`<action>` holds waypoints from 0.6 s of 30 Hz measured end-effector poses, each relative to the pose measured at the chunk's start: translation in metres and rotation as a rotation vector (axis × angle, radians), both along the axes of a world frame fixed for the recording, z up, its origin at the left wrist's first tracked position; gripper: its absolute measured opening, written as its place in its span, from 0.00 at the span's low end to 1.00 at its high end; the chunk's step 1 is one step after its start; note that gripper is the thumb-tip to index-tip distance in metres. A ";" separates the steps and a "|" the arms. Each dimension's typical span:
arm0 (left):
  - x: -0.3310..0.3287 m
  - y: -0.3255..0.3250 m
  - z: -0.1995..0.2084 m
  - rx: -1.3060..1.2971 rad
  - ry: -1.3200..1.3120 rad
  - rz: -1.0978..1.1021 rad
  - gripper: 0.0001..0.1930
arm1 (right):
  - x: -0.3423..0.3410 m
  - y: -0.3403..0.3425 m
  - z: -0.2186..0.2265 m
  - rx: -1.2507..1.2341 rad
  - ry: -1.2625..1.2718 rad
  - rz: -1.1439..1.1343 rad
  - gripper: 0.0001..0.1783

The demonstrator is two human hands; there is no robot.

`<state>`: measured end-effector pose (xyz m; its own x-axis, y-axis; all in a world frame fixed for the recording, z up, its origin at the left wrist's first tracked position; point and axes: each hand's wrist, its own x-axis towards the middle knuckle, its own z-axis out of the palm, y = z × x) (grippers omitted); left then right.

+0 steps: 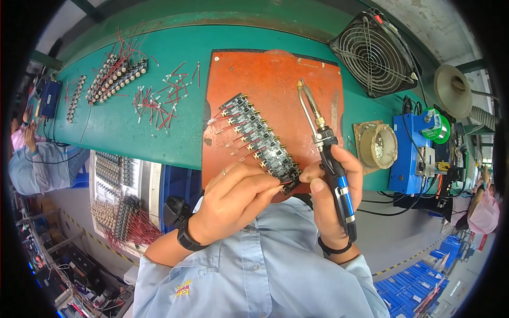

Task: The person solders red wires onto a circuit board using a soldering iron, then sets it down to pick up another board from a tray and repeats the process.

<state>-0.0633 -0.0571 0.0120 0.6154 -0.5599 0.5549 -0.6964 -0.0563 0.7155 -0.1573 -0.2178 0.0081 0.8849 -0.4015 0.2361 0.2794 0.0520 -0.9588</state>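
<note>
Board strip [261, 137] laid slantwise on orange mat [275, 69]; at near end, left hand [233, 195] is closed in a pinch, apparently for steadiness. Soldering iron [334, 170] gripped in right hand [338, 197], tip [301, 85] pointed far, presumably for safety.

On my feed I see a black caged fan [374, 55] at upper right, near a pale funnel-shaped hood [445, 95]. Blue bins [416, 286] lie lower right; a pink-clad person [483, 213] shows at the right edge.
</note>
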 end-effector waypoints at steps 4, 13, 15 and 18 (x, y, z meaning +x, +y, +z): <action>0.002 -0.001 -0.001 0.016 -0.027 -0.001 0.10 | -0.001 0.001 0.005 -0.017 0.026 0.026 0.25; 0.001 -0.002 -0.001 0.044 -0.042 -0.021 0.10 | -0.001 -0.001 0.002 0.046 0.061 0.109 0.25; 0.000 -0.001 0.000 0.055 -0.045 -0.022 0.10 | 0.000 -0.003 0.002 0.017 0.055 0.112 0.25; -0.001 0.002 0.002 0.117 -0.032 -0.004 0.10 | 0.001 -0.004 0.001 -0.040 0.047 0.119 0.25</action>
<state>-0.0642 -0.0552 0.0145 0.5958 -0.6247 0.5048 -0.7193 -0.1353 0.6814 -0.1566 -0.2220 0.0096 0.9361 -0.2838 0.2075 0.2288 0.0434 -0.9725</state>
